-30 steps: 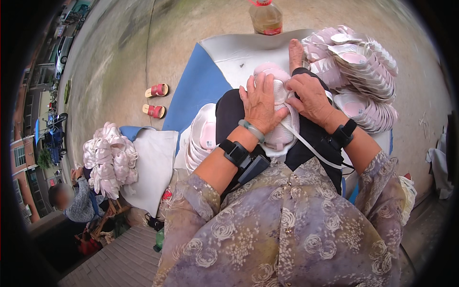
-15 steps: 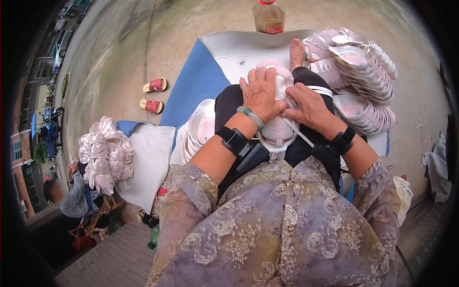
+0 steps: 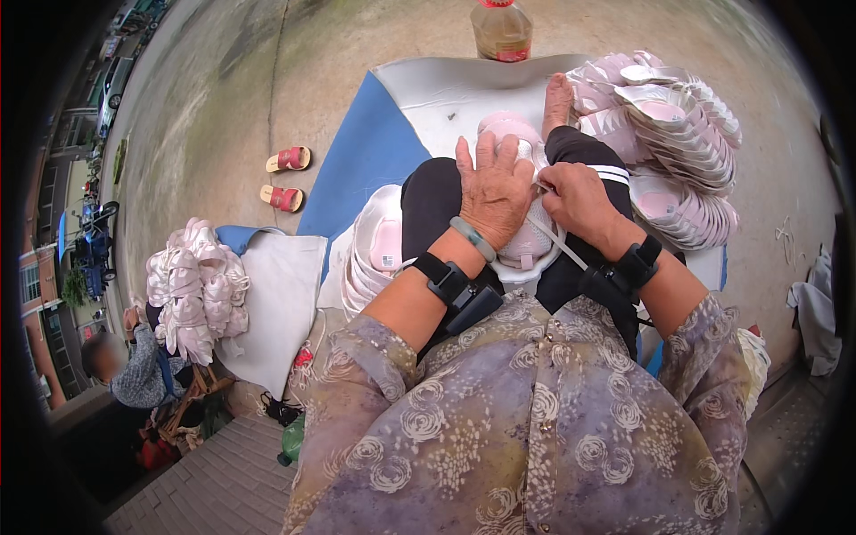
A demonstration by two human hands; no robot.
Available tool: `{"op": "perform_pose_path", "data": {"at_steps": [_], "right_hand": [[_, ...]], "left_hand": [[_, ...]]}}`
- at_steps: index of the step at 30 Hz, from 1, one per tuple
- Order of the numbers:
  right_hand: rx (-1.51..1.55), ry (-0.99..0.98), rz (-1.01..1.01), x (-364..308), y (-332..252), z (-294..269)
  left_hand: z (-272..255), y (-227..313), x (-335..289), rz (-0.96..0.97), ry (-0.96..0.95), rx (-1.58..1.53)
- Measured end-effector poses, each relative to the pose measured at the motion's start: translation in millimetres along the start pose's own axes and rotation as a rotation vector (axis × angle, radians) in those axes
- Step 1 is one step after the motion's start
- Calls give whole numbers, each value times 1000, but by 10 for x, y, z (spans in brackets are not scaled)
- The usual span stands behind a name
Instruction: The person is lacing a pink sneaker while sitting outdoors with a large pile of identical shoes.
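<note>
Bent over a pink-and-white shoe upper (image 3: pixel 522 247) laid across dark trousers (image 3: pixel 432 192), toe aimed at the far edge of a blue-and-white ground sheet (image 3: pixel 361 147), heel close to a floral shirt (image 3: pixel 481 428). Steadying it with the left hand (image 3: pixel 496 196), palm down, grip wide, over the left side of the mesh. Pinching with the right hand (image 3: pixel 578 201), grip narrowed near the middle of the upper on what looks like a white lace (image 3: pixel 567 251), drawn aslant over the mesh toward the right-side black wrist strap (image 3: pixel 639 260). Apparently midway through lacing, though partly hidden at the fingertips. Calling next, by the look of it, for a firm left palm and an even right-hand pull, with slack kept clear of the strap.

Flanked on the ground sheet by more uppers: in a large nested pile (image 3: pixel 682 134) at the right edge, beside a bare foot (image 3: pixel 558 100), and in a smaller nested row (image 3: pixel 373 241) just left of the trousers. Joined by a bundle of uppers (image 3: pixel 198 290) beside the sheet's pale left corner. Set on a concrete floor (image 3: pixel 357 53), with a red-capped bottle (image 3: pixel 502 36) beyond the far edge and red sandals (image 3: pixel 287 160) past the left. Shared at lower left with a co-worker (image 3: pixel 147 383) in a grey-blue sleeve. Opening at far left onto parked vehicles (image 3: pixel 114 85) and buildings (image 3: pixel 37 267), curved by the lens.
</note>
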State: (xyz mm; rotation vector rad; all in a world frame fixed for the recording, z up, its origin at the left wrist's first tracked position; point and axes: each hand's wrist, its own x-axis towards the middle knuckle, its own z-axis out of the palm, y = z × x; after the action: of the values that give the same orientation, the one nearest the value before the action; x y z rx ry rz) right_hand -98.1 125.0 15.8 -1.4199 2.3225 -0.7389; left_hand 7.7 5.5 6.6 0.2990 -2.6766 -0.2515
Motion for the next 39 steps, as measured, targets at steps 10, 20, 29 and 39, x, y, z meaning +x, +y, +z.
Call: {"op": "perform_pose_path", "data": {"at_steps": [10, 20, 29, 39], "right_hand": [[276, -61, 151, 44, 145, -14], [336, 46, 195, -127, 199, 116], [355, 185, 114, -349, 201, 179], [526, 114, 289, -257, 271, 158]], "left_hand": [[121, 82, 41, 288, -111, 38], [115, 103, 48, 366, -135, 29], [-1039, -1402, -1630, -462, -198, 309], [-2234, -2241, -2502, -1526, 505, -1017]]}}
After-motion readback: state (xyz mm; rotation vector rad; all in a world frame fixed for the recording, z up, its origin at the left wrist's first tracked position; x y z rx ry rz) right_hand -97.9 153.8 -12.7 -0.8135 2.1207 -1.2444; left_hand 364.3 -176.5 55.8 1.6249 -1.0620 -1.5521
